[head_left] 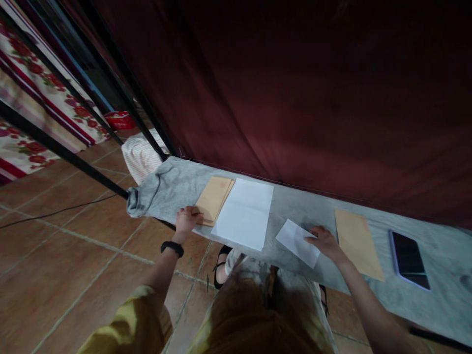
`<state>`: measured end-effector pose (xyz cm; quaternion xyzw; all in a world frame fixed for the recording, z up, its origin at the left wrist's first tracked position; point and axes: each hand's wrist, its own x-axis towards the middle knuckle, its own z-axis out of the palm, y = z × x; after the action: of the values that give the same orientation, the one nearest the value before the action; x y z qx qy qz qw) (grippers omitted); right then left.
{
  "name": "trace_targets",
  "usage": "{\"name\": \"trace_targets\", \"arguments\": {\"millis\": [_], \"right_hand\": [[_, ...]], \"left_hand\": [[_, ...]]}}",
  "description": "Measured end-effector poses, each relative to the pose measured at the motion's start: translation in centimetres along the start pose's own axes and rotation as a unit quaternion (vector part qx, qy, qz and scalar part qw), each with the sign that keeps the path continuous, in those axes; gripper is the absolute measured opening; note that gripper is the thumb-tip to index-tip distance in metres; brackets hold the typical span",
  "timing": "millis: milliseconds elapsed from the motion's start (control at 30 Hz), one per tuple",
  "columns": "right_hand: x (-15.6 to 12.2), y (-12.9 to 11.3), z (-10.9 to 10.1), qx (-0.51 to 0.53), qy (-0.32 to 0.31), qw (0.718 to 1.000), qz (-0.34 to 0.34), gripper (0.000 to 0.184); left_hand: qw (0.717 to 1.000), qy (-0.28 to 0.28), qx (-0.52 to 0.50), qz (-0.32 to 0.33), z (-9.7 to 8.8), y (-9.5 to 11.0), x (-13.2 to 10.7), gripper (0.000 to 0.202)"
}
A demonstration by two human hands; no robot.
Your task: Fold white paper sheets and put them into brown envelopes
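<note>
My left hand rests on the near corner of a stack of tan envelopes, fingers curled onto its edge. My right hand presses on a small folded white paper, fingers closed over its right end. A larger white sheet lies between the two hands. All lie on a narrow table covered with grey cloth.
A single tan envelope lies right of my right hand, then a dark phone. A dark red curtain hangs behind the table. Black metal bars and floral fabric stand at left over a tiled floor.
</note>
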<state>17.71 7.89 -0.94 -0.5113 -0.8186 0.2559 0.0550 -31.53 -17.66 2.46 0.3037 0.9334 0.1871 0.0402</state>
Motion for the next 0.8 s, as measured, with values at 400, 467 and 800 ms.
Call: {"name": "trace_targets", "arguments": {"millis": [400,467,800], "right_hand": [[-1.1,2.3,0.0,0.27,0.185,0.938,0.109,0.044],[-1.2,2.4,0.1,0.271,0.188,0.937,0.112,0.045],[-2.4,2.5,1.2,0.268,0.188,0.938,0.114,0.039]], "left_hand": [[0.995,-0.01,-0.072,-0.063,-0.4,-0.7,1.1,0.029],[0.995,-0.005,-0.083,-0.063,-0.5,-0.6,0.9,0.027],[0.992,-0.017,-0.118,-0.049,-1.5,-0.4,1.5,0.015]]}}
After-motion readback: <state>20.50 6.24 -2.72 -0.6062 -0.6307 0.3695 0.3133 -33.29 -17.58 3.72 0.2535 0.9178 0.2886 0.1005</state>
